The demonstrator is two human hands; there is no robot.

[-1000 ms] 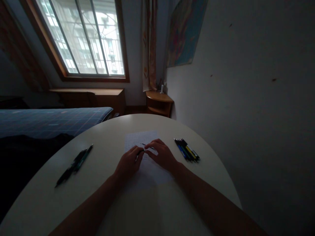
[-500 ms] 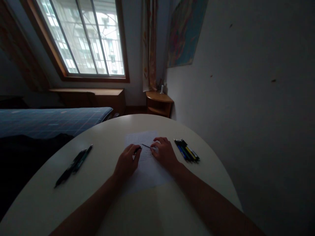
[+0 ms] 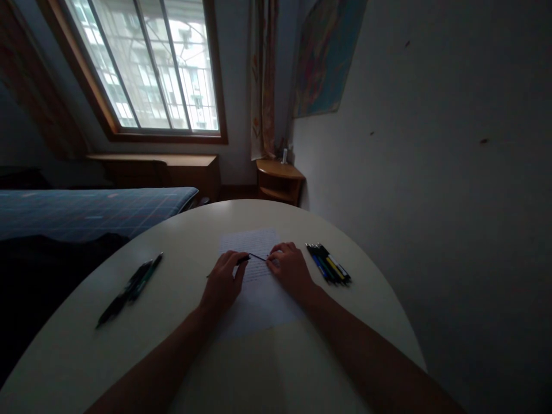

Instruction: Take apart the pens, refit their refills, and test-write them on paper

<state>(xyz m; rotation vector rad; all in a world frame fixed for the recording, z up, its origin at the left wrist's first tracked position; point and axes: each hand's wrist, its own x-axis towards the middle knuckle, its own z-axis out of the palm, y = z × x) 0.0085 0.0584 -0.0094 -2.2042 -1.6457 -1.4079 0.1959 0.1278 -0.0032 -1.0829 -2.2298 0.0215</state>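
My left hand (image 3: pixel 224 283) pinches the dark barrel of a pen (image 3: pixel 242 260) over a lined sheet of paper (image 3: pixel 259 287) on the round white table (image 3: pixel 172 322). A thin dark refill (image 3: pixel 257 257) sticks out of the barrel toward the right. My right hand (image 3: pixel 290 270) pinches the far end of that refill. Both hands rest on the paper, a little apart from each other.
A bunch of several pens (image 3: pixel 328 264), black, blue and yellow, lies to the right of the paper. Two dark pens (image 3: pixel 129 289) lie at the table's left. Behind are a bed (image 3: pixel 86 213), a window (image 3: pixel 146 63) and a corner shelf (image 3: pixel 278 179).
My hands have drawn apart. The thin refill has come further out of the pen barrel, and the left hand has shifted slightly left with the barrel.
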